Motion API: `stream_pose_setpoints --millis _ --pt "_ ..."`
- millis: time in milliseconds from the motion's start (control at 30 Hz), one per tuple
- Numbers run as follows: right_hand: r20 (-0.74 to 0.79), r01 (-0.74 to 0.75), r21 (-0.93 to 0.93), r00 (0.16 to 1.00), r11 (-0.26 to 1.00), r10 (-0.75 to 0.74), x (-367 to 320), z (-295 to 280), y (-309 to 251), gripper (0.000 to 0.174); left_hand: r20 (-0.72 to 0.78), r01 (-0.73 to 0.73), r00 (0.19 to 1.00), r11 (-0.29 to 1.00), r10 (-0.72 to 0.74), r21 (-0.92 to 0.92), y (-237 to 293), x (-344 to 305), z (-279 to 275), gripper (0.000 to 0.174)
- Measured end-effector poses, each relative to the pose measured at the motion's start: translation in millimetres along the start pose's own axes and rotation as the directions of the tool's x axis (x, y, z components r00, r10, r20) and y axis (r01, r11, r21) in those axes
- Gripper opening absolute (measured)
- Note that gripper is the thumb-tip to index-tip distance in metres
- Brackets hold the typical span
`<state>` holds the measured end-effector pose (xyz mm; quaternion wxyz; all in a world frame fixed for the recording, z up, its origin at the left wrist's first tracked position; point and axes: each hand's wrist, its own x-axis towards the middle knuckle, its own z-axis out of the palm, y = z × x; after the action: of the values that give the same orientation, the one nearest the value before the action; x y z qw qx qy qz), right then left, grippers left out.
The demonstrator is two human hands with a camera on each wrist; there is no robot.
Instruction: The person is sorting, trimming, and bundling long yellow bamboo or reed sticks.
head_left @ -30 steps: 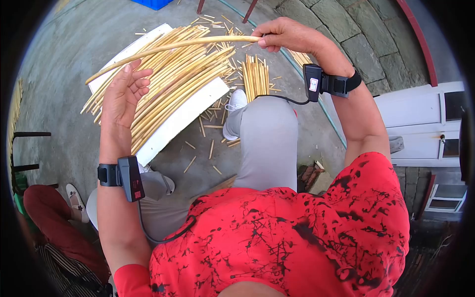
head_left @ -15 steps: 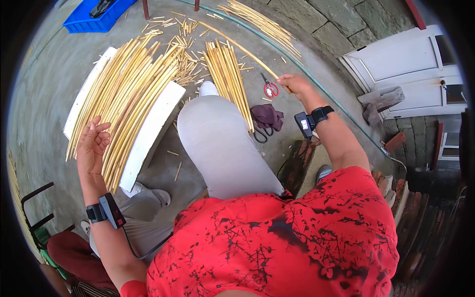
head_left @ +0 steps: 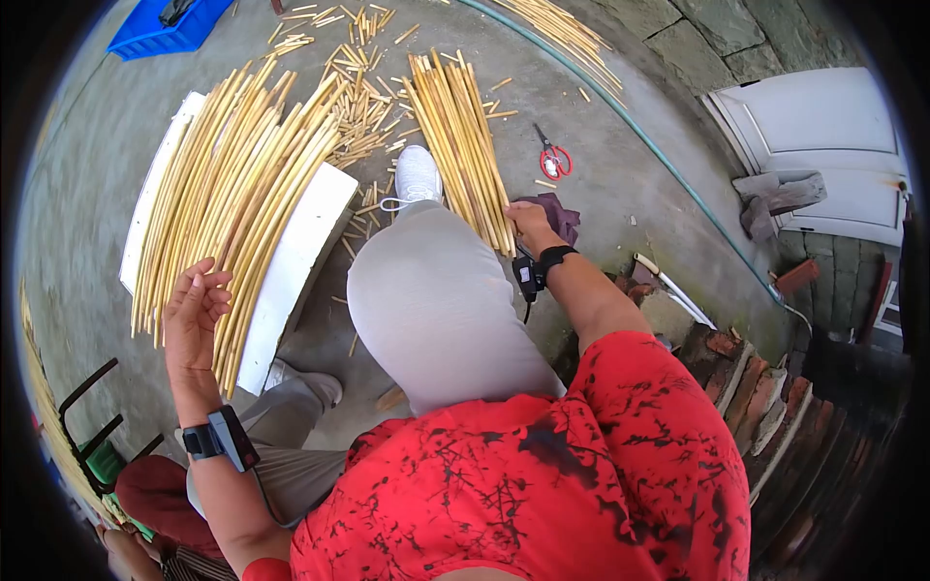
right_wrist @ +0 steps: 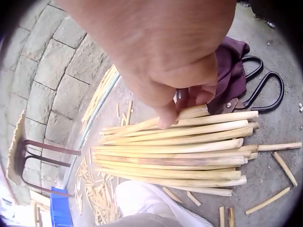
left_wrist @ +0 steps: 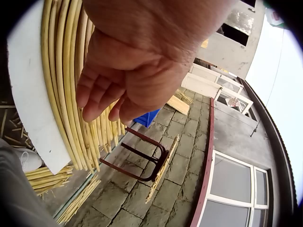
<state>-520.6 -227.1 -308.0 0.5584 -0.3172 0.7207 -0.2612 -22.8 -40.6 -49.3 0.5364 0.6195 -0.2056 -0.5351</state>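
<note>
Lying on the grey floor (head_left: 610, 165), a bundle of sticks (head_left: 455, 145) is met by the right hand (head_left: 531, 225), one stick (right_wrist: 195, 112) pinched, while the left hand (head_left: 197, 310), loosely curled, is held beside the pile (head_left: 232, 194) on white board (head_left: 293, 259), near a blue crate (head_left: 170, 34).

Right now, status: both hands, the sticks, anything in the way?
Left hand empty, fingers loose, by the large pile. Right hand pinching one stick at the smaller bundle. Purple cloth close beside that hand.
</note>
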Motion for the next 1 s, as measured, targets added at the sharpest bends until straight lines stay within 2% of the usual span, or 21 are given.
stream_pose_setpoints --millis 67,133,167,200,267,300,367,400,467,533,600,633,767,833,933,1000 --pt "0.035 -0.005 0.026 0.999 1.000 0.004 8.6 5.5 5.7 0.015 -0.001 0.011 1.000 1.000 -0.011 0.013 -1.4 3.3 0.2 0.026" --pt "0.036 0.018 -0.139 0.999 0.990 -0.014 8.1 9.1 2.8 0.014 0.062 0.022 0.998 1.000 -0.023 0.019 -1.5 4.5 0.6 0.027" --pt "0.038 0.032 -0.220 0.999 0.975 -0.024 8.0 10.2 1.9 0.013 0.061 0.025 0.998 1.000 -0.026 0.019 -2.0 4.8 1.4 0.027" --pt "0.037 0.029 -0.222 0.999 0.975 -0.021 10.7 10.1 3.7 0.013 0.060 0.034 0.998 0.999 -0.036 0.028 -1.5 3.9 3.1 0.027" --pt "0.084 0.038 -0.386 0.996 0.922 -0.006 15.6 10.2 6.3 0.010 0.049 0.046 0.998 0.998 -0.048 0.041 -0.3 2.0 6.6 0.027" --pt "0.084 0.035 -0.387 0.996 0.921 -0.003 17.3 9.3 10.1 0.010 0.048 0.049 0.998 0.998 -0.051 0.041 -0.1 1.5 7.2 0.027" --pt "0.112 0.187 -0.355 0.981 0.916 -0.157 19.2 4.3 16.2 0.008 0.019 0.032 0.999 0.998 -0.033 0.048 1.1 1.7 7.3 0.028" --pt "0.113 0.191 -0.354 0.980 0.916 -0.161 8.4 0.9 2.3 0.008 0.018 0.028 0.999 0.998 -0.029 0.047 1.6 1.9 6.0 0.028" --pt "0.081 -0.092 -0.365 0.988 0.926 0.130 -25.1 -7.5 -44.2 0.008 -0.001 0.012 1.000 1.000 -0.012 0.004 1.8 1.3 0.9 0.027" --pt "0.077 -0.083 -0.283 0.991 0.956 0.109 -13.4 -32.3 -48.7 0.010 -0.039 -0.002 0.999 1.000 0.001 -0.023 5.1 0.1 -0.8 0.027" --pt "0.072 -0.093 -0.343 0.990 0.935 0.125 -29.8 -47.9 -92.5 0.011 -0.104 -0.040 0.994 0.997 0.033 -0.068 8.1 -3.5 -9.6 0.028" --pt "0.134 -0.025 -0.364 0.988 0.931 0.079 -31.3 -61.0 -111.1 0.015 -0.138 -0.069 0.989 0.993 0.056 -0.093 8.4 -4.3 -14.0 0.029" --pt "0.189 0.197 -0.479 0.975 0.856 -0.118 -66.7 -84.7 -235.5 0.023 -0.370 -0.191 0.920 0.971 0.127 -0.142 15.7 -10.2 -26.2 0.030" --pt "0.270 0.386 -0.464 0.919 0.798 -0.287 -115.8 -70.1 -308.5 0.024 -0.416 -0.233 0.898 0.957 0.142 -0.176 20.4 -15.9 -31.8 0.030" --pt "0.407 0.665 -0.429 0.746 0.611 -0.527 -235.3 -13.5 -398.9 0.031 -0.459 -0.305 0.869 0.931 0.185 -0.202 24.9 -19.2 -41.4 0.028" --pt "0.592 0.794 -0.305 0.591 0.526 -0.548 -303.2 21.0 -442.3 0.035 -0.470 -0.340 0.858 0.914 0.206 -0.220 27.9 -21.0 -47.9 0.027"
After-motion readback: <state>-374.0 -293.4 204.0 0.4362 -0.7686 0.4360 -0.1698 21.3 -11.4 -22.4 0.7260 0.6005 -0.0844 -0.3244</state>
